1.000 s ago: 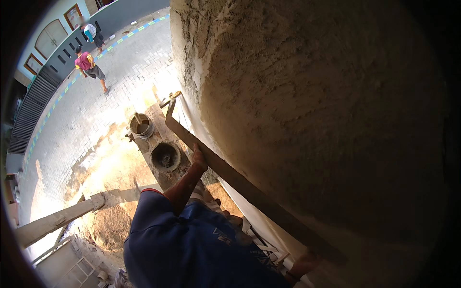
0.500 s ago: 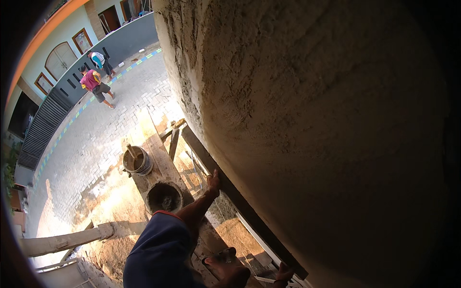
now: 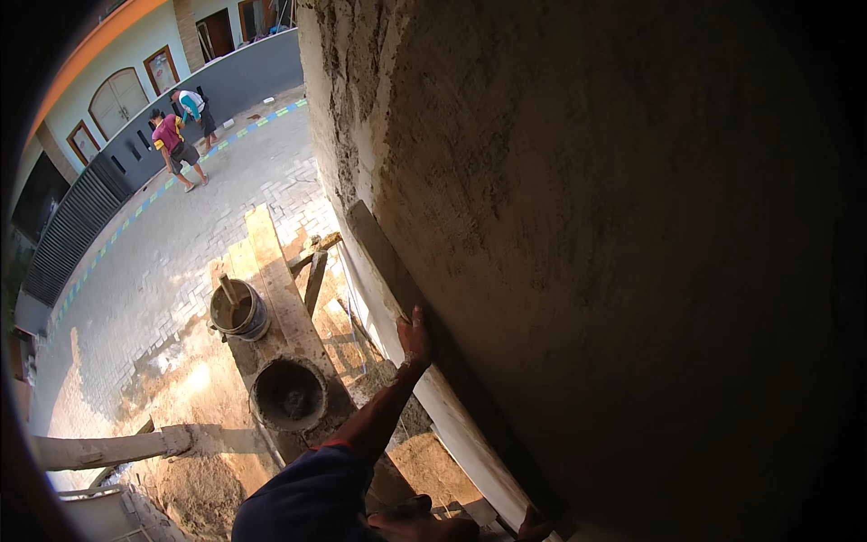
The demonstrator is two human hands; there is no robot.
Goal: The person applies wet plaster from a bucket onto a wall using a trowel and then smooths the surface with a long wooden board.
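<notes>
A long straight wooden board (image 3: 388, 262) lies along the rough grey plastered wall (image 3: 560, 226), slanting from upper left to lower right. My left hand (image 3: 415, 340) is closed round its edge partway along, thumb and fingers pressed together. Close to the board's lower end, at the bottom of the picture, my right hand (image 3: 535, 524) grips it too; its fingers are partly in shadow. My left forearm comes out of a dark blue sleeve. To the left of that arm stands a round bucket (image 3: 289, 395) with grey mortar in it.
A second bucket (image 3: 238, 309) with a stick in it stands on the scaffold planks (image 3: 293, 312). One of my feet (image 3: 424, 524) is near the lower edge. A pole (image 3: 113, 451) crosses at left. Two people (image 3: 176, 144) are on the paved street below, by a grey wall.
The board has moved up along the wall, both hands with it. My view has shifted, so the buckets sit farther left. The person in maroon on the street now bends forward.
</notes>
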